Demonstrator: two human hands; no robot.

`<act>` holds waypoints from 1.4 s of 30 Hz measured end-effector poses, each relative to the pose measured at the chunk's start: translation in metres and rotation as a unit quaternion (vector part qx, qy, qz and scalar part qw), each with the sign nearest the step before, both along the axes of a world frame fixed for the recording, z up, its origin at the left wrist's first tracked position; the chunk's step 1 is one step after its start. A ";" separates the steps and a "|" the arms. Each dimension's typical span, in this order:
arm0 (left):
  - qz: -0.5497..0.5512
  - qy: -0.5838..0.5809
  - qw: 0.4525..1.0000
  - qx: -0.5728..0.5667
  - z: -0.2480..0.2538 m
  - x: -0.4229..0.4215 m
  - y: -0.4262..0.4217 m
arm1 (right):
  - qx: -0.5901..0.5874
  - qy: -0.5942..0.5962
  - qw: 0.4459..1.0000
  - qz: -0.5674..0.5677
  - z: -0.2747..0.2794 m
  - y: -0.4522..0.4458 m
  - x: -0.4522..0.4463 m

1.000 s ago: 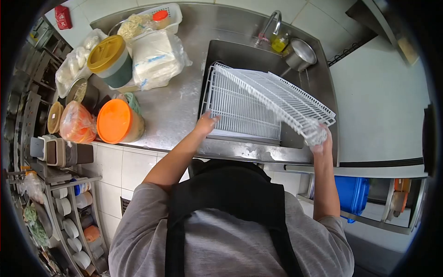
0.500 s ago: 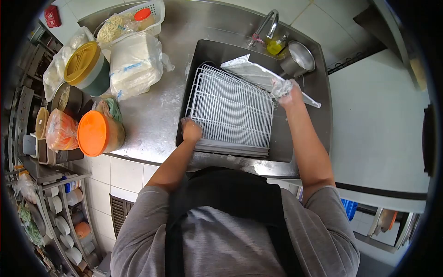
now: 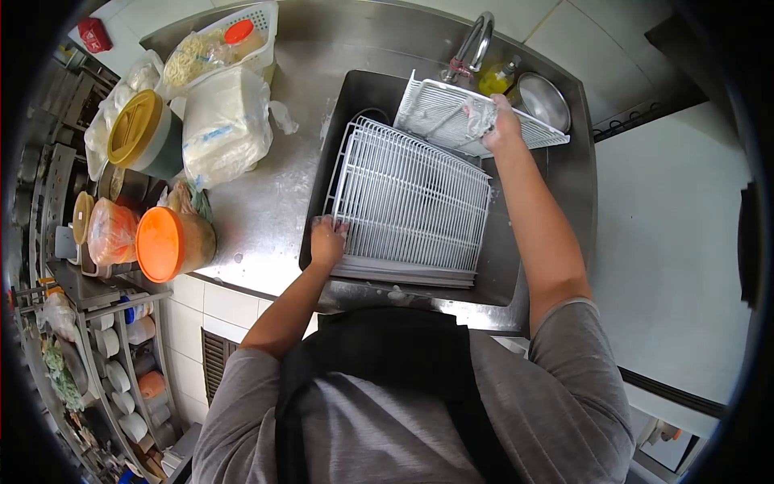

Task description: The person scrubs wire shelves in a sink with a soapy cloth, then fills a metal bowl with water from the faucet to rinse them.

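Note:
A stack of white wire racks [image 3: 415,202] lies in the steel sink [image 3: 508,282]. Another white wire rack [image 3: 439,121] leans at the back of the basin, tilted, below the tap. At the left edge of the stack, my left hand [image 3: 326,244] has its fingers curled around the rack wires. My right hand [image 3: 505,127] is closed on a whitish, foamy scrubber [image 3: 481,118], pressed against the leaning rack. Whether that scrubber is cloth or mesh is hard to make out.
Behind the basin stand a tap [image 3: 477,48], a yellow soap bottle [image 3: 497,77] and a metal pot [image 3: 544,101]. On the left counter are a wrapped white package [image 3: 227,129], an orange-lidded tub [image 3: 161,244], a yellow-lidded container [image 3: 139,133] and a white basket [image 3: 262,28].
My right hand has moved up and slightly left with the scrubber. The leaning rack has swung round, showing more of its wire face. My left hand stays at the stack's left edge.

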State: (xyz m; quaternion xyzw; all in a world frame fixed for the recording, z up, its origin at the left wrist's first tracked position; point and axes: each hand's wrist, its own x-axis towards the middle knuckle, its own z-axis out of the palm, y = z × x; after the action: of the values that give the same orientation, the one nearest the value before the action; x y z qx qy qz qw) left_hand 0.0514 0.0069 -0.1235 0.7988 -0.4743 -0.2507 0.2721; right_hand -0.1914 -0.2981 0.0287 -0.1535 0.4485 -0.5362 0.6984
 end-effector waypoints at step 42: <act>0.056 0.607 0.793 0.001 0.116 0.041 0.016 | -0.285 0.531 0.624 0.497 -0.002 0.224 0.024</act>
State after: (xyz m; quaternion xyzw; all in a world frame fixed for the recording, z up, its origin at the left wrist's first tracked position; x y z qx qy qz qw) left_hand 0.0921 0.0226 -0.0078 0.5082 -0.1661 -0.6685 0.5169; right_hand -0.1676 -0.0744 0.0270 -0.8023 0.4220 -0.0340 0.4208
